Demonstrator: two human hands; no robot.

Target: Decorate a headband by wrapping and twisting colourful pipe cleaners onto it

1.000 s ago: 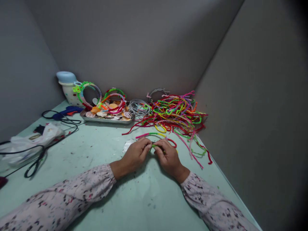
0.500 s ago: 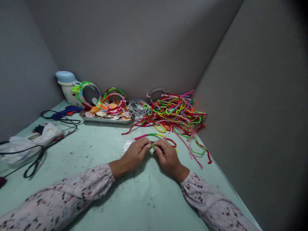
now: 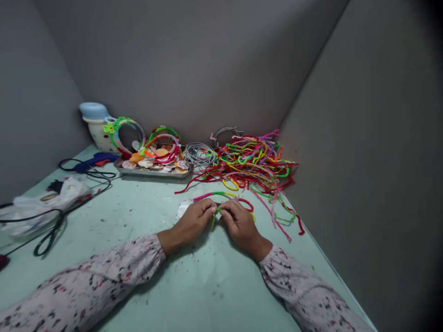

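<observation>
Between my fingertips is a green pipe cleaner (image 3: 213,220), one end of it hanging down towards the table. My left hand (image 3: 195,222) pinches it from the left. Close against it on the other side, my right hand (image 3: 242,226) pinches it too. Just beyond my hands lies a strip wrapped in pink, green and yellow (image 3: 212,194). A red pair of scissor-like loops (image 3: 246,204) shows partly behind my right hand. A crumpled silvery-white piece (image 3: 183,210) sits beside my left hand.
A metal tray (image 3: 152,173) of shells carries colourful wrapped hoops (image 3: 168,147). Right of it are coiled grey wire (image 3: 200,154) and a heap of pipe cleaners (image 3: 252,159). A blue glue gun (image 3: 92,162), black cable (image 3: 62,213), plastic bag (image 3: 31,214) and blue-lidded container (image 3: 100,131) stand left.
The hanging end of the green pipe cleaner shows more clearly below my fingers now. Both hands have hardly moved.
</observation>
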